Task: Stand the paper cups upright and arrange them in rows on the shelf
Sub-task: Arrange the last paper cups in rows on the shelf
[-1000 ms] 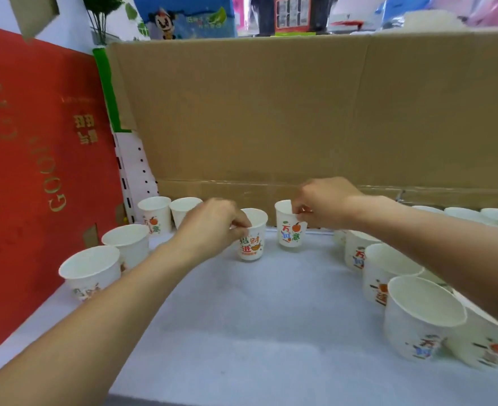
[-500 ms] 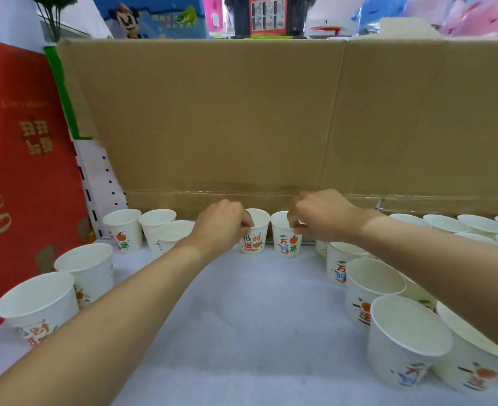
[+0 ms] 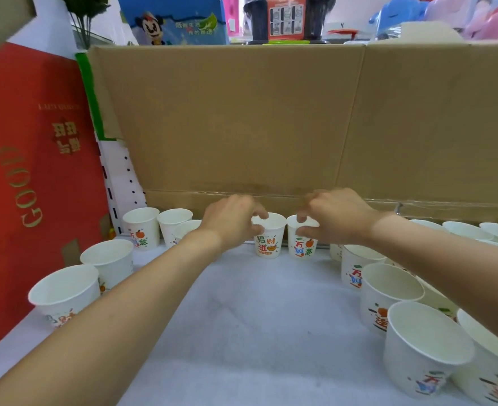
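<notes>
Nearest on the white shelf: five upright paper cups at left, more at right, count unclear, several cut off or behind the arm. Farther, before the cardboard wall: left hand pinching the left centre cup at its rim, right hand pinching the right centre cup just beside it.

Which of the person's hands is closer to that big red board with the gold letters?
The left. The left hand pinches a cup in the back row, to the right of the red board; the right hand pinches the neighbouring cup, farther right.
</notes>
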`<state>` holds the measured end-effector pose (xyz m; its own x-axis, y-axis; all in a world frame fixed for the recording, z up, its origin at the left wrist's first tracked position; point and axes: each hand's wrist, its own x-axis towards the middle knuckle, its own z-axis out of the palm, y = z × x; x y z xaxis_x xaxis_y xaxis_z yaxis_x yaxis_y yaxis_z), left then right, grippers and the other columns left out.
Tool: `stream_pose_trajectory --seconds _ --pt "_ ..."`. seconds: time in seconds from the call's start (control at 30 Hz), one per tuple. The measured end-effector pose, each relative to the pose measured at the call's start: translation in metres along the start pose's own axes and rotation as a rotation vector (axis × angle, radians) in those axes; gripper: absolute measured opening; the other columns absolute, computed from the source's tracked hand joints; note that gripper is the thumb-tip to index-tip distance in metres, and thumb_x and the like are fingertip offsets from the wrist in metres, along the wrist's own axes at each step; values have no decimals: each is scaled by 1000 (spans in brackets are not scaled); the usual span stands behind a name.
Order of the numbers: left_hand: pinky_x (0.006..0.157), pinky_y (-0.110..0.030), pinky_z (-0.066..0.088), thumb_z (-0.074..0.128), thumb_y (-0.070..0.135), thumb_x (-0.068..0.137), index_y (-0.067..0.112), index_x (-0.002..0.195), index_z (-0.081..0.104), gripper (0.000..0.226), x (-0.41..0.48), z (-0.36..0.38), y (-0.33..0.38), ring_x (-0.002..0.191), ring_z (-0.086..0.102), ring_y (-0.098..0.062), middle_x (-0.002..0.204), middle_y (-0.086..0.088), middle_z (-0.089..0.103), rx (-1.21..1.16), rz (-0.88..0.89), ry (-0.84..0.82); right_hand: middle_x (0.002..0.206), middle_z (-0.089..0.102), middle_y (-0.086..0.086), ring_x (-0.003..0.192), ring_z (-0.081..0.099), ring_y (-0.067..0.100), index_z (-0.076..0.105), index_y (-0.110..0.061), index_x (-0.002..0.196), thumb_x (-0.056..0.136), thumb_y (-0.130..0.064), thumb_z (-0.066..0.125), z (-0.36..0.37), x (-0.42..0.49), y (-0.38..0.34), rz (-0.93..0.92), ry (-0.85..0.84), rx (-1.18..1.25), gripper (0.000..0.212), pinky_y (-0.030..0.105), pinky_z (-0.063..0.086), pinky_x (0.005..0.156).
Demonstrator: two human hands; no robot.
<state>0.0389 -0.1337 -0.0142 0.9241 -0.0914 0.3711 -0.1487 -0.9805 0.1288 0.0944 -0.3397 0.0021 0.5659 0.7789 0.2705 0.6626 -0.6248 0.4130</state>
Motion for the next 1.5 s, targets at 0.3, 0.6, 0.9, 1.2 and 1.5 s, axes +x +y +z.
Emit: stream_pose_trajectory --seconds 0.3,0.6,0.9,1.2,1.5 --pt "91 -38 50 59 24 92 29 111 69 22 -44 -58 -109 103 61 -18 117 6 68 10 -350 -6 94 60 -7 92 60 21 61 -31 107 92 -37 54 -21 63 -69 -135 34 237 18 28 37 60" --pt "77 -34 54 69 21 83 29 95 75 17 -39 -33 -126 89 65 -18 101 7 73 173 -234 -123 98 64 -3 89 59 24 64 -24 91 91 -26 55 -8 99 -121 -222 28 227 9 26 28 53" --pt "79 -33 54 70 31 84 34 101 74 17 -63 -37 -77 90 64 -13 99 13 73 66 -205 -109 90 65 -7 85 59 19 70 -26 92 88 -31 59 -59 23 -71 -87 -22 278 12 30 48 65" --pt "76 -33 52 69 31 84 36 95 75 13 -76 -15 5 91 60 -9 94 17 69 -69 58 -61 87 66 -9 85 60 18 68 -27 88 88 -36 59 -59 -58 -29 40 -144 112 13 29 47 63" --pt "79 -39 49 67 30 88 37 100 74 15 -75 -1 17 100 50 -12 100 14 68 -83 63 8 93 65 -6 81 59 21 65 -29 88 90 -32 55 -34 -65 -30 11 -110 11 10 26 39 56"
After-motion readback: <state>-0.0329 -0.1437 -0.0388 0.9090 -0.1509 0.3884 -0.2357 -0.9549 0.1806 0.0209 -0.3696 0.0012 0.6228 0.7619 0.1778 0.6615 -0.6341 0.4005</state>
